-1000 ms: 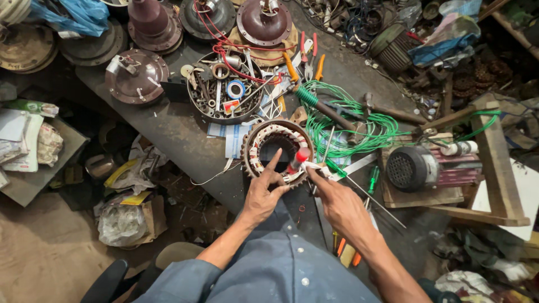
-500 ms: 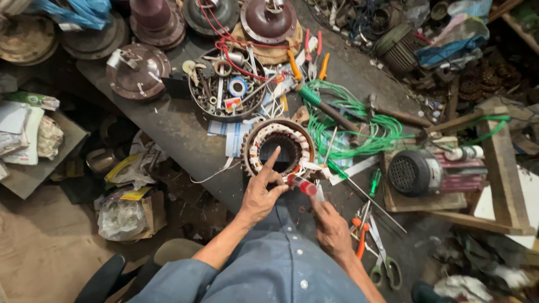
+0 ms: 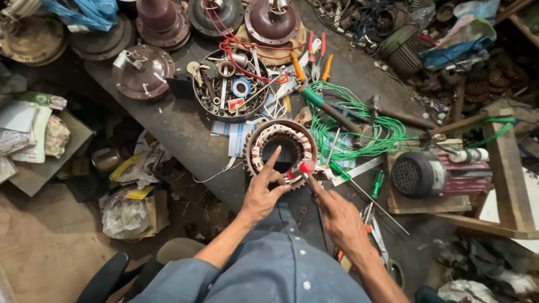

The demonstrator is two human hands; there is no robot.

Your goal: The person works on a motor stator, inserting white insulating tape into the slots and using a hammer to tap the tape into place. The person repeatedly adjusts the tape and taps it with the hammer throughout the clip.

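Your left hand [image 3: 261,193] resting open-fingered on the near rim of the wound stator ring [image 3: 282,148], your right hand [image 3: 338,217] just beside, fingertips pinching a red-tipped lead [image 3: 305,166] at its edge, dark workbench [image 3: 185,132] beneath

One head-worn camera looks steeply down, close over the cluttered dark grey metal workbench [image 3: 185,134], facing away from the person.

Counted: one stator ring [image 3: 282,147]; one round parts tray [image 3: 203,101]; two hands, left hand [image 3: 261,193], right hand [image 3: 339,217]; one green wire coil [image 3: 359,126].
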